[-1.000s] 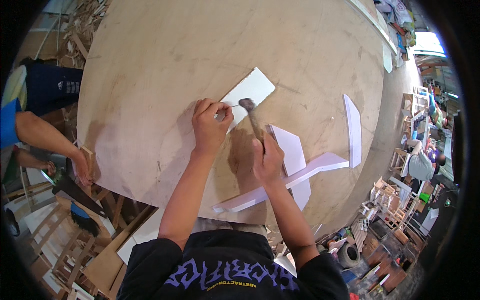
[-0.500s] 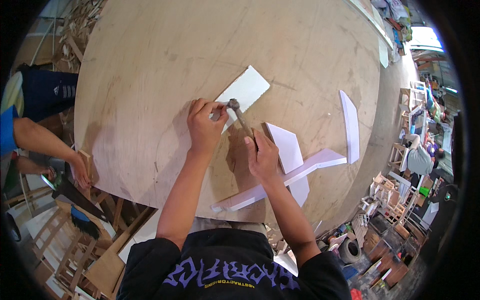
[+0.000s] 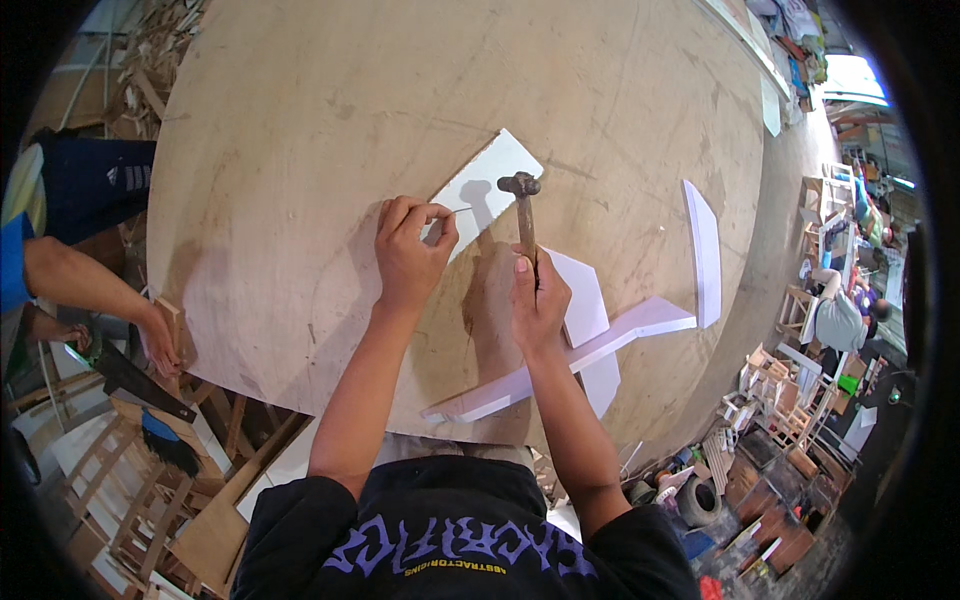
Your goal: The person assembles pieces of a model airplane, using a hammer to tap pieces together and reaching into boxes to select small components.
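The left hand (image 3: 415, 242) is over the near-left end of a white rectangular board (image 3: 487, 182), with thumb and forefinger pinched together around a thin nail (image 3: 461, 210) and the remaining fingers curled. The nail stands over the board's face; whether its tip touches cannot be determined. The right hand (image 3: 540, 300) is wrapped firmly around the wooden handle of a hammer (image 3: 524, 205). The hammer's metal head is raised near the board's right edge, to the right of the nail and apart from it; its shadow falls across the board.

The board lies diagonally on a plywood tabletop (image 3: 300, 150). Beside the right hand lies a white angular panel (image 3: 580, 297), crossed by a white bent strip (image 3: 660, 317). A separate white tapered piece (image 3: 705, 255) lies farther right.

At left, a co-worker's hand (image 3: 158, 335) rests against a wooden block (image 3: 171, 318) at the tabletop's edge; a handsaw (image 3: 135, 382) is held below.
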Demonstrator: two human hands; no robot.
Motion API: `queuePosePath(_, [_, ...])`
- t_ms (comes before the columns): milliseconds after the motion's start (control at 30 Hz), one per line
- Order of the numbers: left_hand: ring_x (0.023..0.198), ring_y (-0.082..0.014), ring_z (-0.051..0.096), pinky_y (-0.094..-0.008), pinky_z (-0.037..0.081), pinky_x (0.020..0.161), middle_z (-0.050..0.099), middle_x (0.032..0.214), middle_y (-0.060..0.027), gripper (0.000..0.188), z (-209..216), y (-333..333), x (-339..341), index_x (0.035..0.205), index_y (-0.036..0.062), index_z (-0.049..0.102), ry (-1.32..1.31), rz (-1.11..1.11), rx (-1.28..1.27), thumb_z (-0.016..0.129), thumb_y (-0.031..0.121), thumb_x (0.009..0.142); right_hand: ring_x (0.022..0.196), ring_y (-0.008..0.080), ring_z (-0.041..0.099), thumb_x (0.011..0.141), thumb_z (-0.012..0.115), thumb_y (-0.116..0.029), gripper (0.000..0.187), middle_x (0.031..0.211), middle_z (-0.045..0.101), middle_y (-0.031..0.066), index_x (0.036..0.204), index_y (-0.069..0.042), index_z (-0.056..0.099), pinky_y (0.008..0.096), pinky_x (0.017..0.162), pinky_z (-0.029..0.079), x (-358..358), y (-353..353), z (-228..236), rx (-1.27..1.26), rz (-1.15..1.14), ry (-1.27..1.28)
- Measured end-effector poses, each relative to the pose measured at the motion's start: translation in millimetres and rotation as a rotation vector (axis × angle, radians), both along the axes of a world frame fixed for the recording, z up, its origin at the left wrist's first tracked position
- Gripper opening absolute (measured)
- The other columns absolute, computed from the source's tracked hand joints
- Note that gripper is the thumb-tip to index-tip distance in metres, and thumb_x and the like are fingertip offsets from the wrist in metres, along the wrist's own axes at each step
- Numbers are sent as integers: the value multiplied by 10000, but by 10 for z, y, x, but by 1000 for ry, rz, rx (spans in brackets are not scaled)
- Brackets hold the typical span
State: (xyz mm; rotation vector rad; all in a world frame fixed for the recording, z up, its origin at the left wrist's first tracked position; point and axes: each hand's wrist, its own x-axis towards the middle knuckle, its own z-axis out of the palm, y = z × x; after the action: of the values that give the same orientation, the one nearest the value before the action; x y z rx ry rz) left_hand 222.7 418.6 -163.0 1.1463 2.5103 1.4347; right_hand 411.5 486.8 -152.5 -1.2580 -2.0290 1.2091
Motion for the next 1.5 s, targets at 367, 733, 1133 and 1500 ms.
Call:
queuePosePath(367, [843, -246, 617, -404, 522, 776, 632, 816, -40, 131, 79, -23, -90, 851, 60, 776, -174, -54, -63, 847, 33, 744, 780, 392, 686, 1075, 650, -215, 291, 918, 687, 228, 1215, 39, 674, 430, 702, 534, -40, -72, 391, 38, 191, -76])
queuePosePath(733, [831, -255, 645, -398, 528, 769, 684, 832, -47, 136, 113, -12, -125, 854, 55, 798, -212, -79, -45, 867, 26, 740, 810, 411, 700, 1057, 671, -147, 285, 994, 704, 242, 1247, 65, 652, 450, 704, 555, -90, -169, 347, 198, 229, -111])
queuePosePath(1133, [822, -266, 640, -405, 525, 757, 683, 827, -58, 153, 78, -12, -113, 851, 42, 788, -158, -81, -17, 864, -5, 727, 832, 439, 704, 1059, 662, -162, 284, 984, 711, 250, 1225, 69, 661, 469, 719, 560, -50, -232, 315, 206, 174, -89])
queuePosePath(1500, [840, -263, 643, -401, 530, 783, 688, 845, -52, 153, 51, -28, -112, 875, 46, 808, -154, -65, -37, 869, 8, 739, 786, 415, 700, 1070, 651, -209, 315, 937, 695, 235, 1225, 65, 673, 456, 702, 555, -88, -231, 332, 229, 163, -78])
